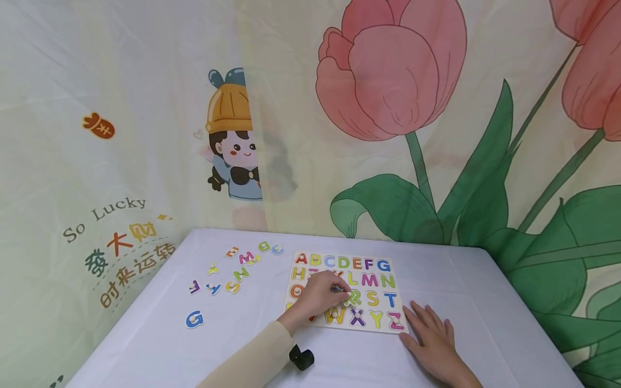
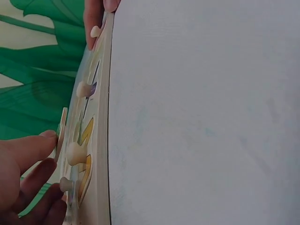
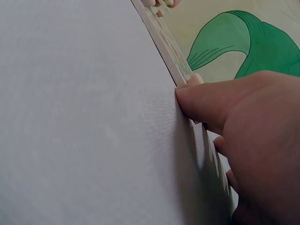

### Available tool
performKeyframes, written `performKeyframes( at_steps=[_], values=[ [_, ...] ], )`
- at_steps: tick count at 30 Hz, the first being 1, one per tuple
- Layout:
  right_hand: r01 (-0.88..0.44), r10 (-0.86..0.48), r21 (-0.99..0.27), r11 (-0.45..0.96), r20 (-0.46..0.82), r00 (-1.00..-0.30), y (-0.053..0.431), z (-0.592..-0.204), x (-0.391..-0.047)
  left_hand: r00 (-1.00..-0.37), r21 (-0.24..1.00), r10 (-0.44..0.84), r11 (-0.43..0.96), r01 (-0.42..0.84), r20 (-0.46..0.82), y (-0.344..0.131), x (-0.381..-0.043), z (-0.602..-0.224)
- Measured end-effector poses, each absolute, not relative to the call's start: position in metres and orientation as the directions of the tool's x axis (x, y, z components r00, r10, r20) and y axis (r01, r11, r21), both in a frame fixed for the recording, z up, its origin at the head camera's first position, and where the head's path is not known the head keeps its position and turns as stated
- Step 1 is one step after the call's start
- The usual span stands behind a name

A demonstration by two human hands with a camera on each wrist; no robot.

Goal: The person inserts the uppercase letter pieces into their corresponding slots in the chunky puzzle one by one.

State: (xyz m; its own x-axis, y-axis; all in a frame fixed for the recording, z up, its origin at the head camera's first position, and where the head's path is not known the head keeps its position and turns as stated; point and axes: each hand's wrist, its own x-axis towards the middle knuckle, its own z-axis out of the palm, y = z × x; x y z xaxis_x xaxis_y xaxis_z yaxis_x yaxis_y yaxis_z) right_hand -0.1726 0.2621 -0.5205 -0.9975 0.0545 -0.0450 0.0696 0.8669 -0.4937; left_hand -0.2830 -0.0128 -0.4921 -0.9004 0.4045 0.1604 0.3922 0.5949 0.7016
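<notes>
My left hand [image 1: 317, 296] is over the alphabet puzzle board [image 1: 322, 325], pinching a green letter R piece [image 1: 355, 298] near the R spot in the third row. In the left wrist view, that piece shows edge-on between thumb and fingers, tilted up from the board. My right hand [image 1: 432, 345] rests with fingers spread at the board's lower right corner, its thumb [image 3: 201, 96] touching the edge. Beside it sits the pink Z [image 1: 396, 321]. The purple X [image 1: 357, 317] and yellow W [image 1: 335, 316] lie below the left hand, with knobs on them.
Several loose letter pieces lie left of the board, among them a blue G [image 1: 194, 319], a purple F [image 1: 194, 286], a green N [image 1: 241, 274] and a pink M [image 1: 246, 257]. A small black object [image 1: 302, 358] is by the left sleeve. A printed curtain [image 1: 291, 134] hangs behind the table.
</notes>
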Motion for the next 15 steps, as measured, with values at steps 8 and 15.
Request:
performKeyframes(
  at_steps=[8,15],
  values=[
    [0.061,0.046,-0.487,0.871,-0.044,-0.998,0.263,-0.520,-0.172,-0.899,0.696,0.407,0.601,0.394,0.158,0.000,-0.293,-0.500],
    [0.060,0.040,-0.486,0.872,-0.051,-0.998,0.263,-0.519,-0.173,-0.911,0.675,0.383,0.632,0.380,0.155,0.006,-0.296,-0.504]
  ],
)
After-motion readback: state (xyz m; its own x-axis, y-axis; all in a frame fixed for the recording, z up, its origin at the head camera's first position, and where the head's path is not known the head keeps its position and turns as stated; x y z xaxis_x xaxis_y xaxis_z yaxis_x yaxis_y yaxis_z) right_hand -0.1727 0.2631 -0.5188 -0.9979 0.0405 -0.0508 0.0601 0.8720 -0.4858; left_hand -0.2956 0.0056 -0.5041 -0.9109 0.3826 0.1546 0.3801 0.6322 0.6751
